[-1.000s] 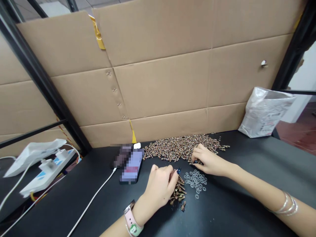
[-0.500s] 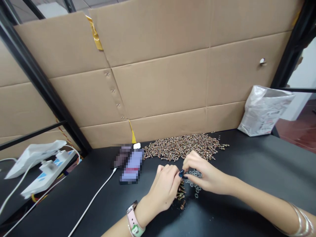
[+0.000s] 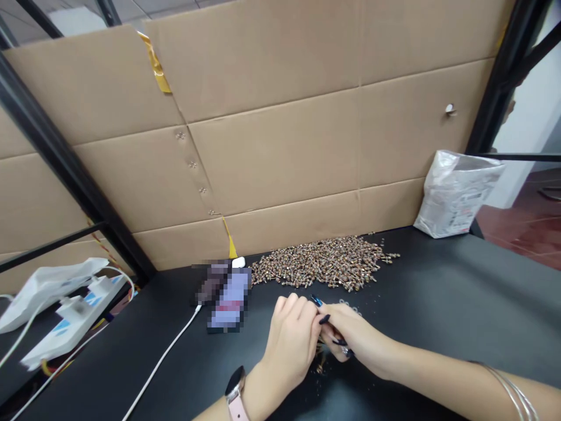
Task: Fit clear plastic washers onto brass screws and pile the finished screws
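Note:
My left hand [image 3: 293,330] is closed, its fingertips curled under and out of sight. My right hand [image 3: 357,336] meets it at the fingertips, its dark-nailed fingers bent inward. Whatever the two hands pinch between them is hidden or too small to name. Just below the fingers, a few brass-coloured screws [image 3: 320,367] lie on the black table. Grey flat washers [image 3: 351,306] peek out behind my right hand, mostly covered by it. Farther back spreads a big heap of small copper-coloured screws [image 3: 322,262].
Two pixelated flat items [image 3: 230,299] lie left of the heap, with a white cable [image 3: 169,349] running forward from them. A white power strip [image 3: 72,324] sits at far left. Cardboard [image 3: 272,117] walls the back. A plastic bag [image 3: 456,193] stands at back right.
My right hand has turned over and come down across the washers, covering most of them. Its fingers now curl beneath, against my left hand. The view has shifted slightly.

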`<state>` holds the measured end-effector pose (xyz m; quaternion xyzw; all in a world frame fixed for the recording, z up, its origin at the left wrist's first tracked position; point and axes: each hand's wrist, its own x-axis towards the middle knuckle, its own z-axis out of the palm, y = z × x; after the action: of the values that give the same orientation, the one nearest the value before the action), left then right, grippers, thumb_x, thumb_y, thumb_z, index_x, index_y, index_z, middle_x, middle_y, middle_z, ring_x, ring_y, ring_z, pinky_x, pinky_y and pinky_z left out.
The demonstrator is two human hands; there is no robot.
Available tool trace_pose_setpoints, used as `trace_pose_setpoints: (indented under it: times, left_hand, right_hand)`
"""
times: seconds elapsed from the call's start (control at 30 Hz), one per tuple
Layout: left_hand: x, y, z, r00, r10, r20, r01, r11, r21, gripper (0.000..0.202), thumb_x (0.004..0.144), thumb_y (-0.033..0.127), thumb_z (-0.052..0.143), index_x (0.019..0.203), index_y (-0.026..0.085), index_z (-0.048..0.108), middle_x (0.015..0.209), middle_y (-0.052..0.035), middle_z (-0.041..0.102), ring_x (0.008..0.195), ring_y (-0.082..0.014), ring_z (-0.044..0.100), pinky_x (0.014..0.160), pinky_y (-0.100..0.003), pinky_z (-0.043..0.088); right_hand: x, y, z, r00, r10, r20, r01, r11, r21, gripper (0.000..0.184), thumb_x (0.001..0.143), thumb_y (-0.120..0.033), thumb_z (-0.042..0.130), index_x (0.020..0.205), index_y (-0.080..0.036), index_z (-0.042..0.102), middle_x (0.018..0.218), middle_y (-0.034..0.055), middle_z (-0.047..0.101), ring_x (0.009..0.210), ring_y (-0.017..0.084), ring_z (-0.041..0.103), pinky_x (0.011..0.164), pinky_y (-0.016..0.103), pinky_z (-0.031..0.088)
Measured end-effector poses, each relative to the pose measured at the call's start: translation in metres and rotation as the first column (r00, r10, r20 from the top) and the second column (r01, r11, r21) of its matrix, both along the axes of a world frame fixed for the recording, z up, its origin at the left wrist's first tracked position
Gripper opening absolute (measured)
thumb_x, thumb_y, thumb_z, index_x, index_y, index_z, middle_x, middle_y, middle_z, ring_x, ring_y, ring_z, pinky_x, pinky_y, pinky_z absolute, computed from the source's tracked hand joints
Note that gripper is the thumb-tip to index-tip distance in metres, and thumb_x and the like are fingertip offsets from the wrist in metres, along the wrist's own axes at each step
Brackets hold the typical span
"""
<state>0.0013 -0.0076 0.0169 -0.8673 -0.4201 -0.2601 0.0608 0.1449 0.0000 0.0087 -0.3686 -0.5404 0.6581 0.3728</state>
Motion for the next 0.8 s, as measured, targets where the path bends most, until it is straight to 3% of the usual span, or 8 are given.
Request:
trace_pose_setpoints:
  times: [0.13, 0.3, 0.47, 0.53, 0.6, 0.67, 0.8]
  left_hand:
    - [0.002, -0.002, 0.000, 0.999, 0.025, 0.022, -0.026, 0.999, 0.034, 0.027, 0.094, 0.021, 0.025, 0.071, 0.019, 0.038, 0.072, -0.0026, 0.047, 0.068, -0.0179, 0.036, 0.062, -0.033, 0.025]
    - [0.003, -0.005, -0.003, 0.993, -0.003, 0.121, 0.001, 1.000, 0.014, 0.029, 0.094, 0.019, 0.022, 0.069, 0.019, 0.037, 0.069, -0.0022, 0.046, 0.066, -0.0171, 0.037, 0.061, -0.032, 0.026]
    - [0.004, -0.004, -0.004, 0.978, 0.016, 0.209, -0.003, 0.998, -0.063, 0.031, 0.095, 0.020, 0.021, 0.067, 0.020, 0.036, 0.067, -0.0020, 0.047, 0.065, -0.0167, 0.039, 0.063, -0.032, 0.030]
    - [0.005, -0.005, -0.003, 0.961, 0.006, 0.275, 0.025, 0.994, -0.111, 0.033, 0.095, 0.022, 0.020, 0.068, 0.020, 0.037, 0.067, -0.0017, 0.047, 0.066, -0.0164, 0.040, 0.066, -0.032, 0.033]
    - [0.005, -0.006, -0.002, 0.936, -0.001, 0.352, 0.062, 0.985, -0.161, 0.033, 0.096, 0.024, 0.020, 0.070, 0.020, 0.040, 0.069, -0.0016, 0.049, 0.068, -0.0162, 0.043, 0.071, -0.033, 0.036]
    - [0.004, -0.008, -0.002, 0.917, 0.014, 0.399, 0.065, 0.981, -0.182, 0.031, 0.096, 0.026, 0.020, 0.076, 0.021, 0.043, 0.074, -0.0022, 0.051, 0.072, -0.0168, 0.046, 0.076, -0.033, 0.037]
    - [-0.001, -0.009, 0.002, 0.947, 0.047, 0.318, 0.008, 0.986, -0.169, 0.023, 0.095, 0.029, 0.023, 0.087, 0.021, 0.043, 0.083, -0.0036, 0.051, 0.078, -0.0187, 0.046, 0.074, -0.035, 0.036]
  right_hand:
    - [0.001, -0.006, 0.004, 0.993, 0.017, -0.113, -0.018, 1.000, -0.005, 0.030, 0.082, -0.039, 0.046, 0.062, -0.019, 0.036, 0.053, -0.0074, 0.035, 0.042, 0.005, 0.028, 0.040, 0.019, 0.022]
    - [0.004, -0.010, 0.001, 0.988, 0.019, -0.151, -0.012, 0.999, 0.047, 0.031, 0.086, -0.045, 0.043, 0.070, -0.020, 0.034, 0.059, -0.0072, 0.033, 0.049, 0.007, 0.026, 0.045, 0.019, 0.024]
    - [0.010, -0.012, 0.004, 0.992, 0.090, -0.086, -0.070, 0.975, 0.210, 0.031, 0.090, -0.048, 0.038, 0.074, -0.021, 0.033, 0.063, -0.0061, 0.030, 0.055, 0.010, 0.027, 0.051, 0.021, 0.028]
    - [0.014, -0.010, 0.008, 0.997, 0.064, 0.035, -0.072, 0.926, 0.370, 0.030, 0.092, -0.046, 0.034, 0.077, -0.021, 0.036, 0.068, -0.0042, 0.034, 0.060, 0.012, 0.031, 0.056, 0.023, 0.032]
    - [0.018, -0.008, 0.013, 0.989, 0.002, 0.147, -0.083, 0.833, 0.547, 0.028, 0.094, -0.044, 0.031, 0.080, -0.021, 0.040, 0.074, -0.0017, 0.040, 0.067, 0.014, 0.036, 0.064, 0.026, 0.035]
    - [0.021, -0.005, 0.015, 0.980, -0.052, 0.192, -0.083, 0.768, 0.635, 0.028, 0.095, -0.042, 0.029, 0.082, -0.021, 0.041, 0.078, -0.0002, 0.042, 0.071, 0.014, 0.038, 0.069, 0.028, 0.036]
    - [0.023, 0.000, 0.012, 0.977, -0.117, 0.177, -0.003, 0.827, 0.562, 0.030, 0.095, -0.044, 0.028, 0.080, -0.021, 0.041, 0.072, -0.0018, 0.038, 0.065, 0.014, 0.036, 0.063, 0.027, 0.037]
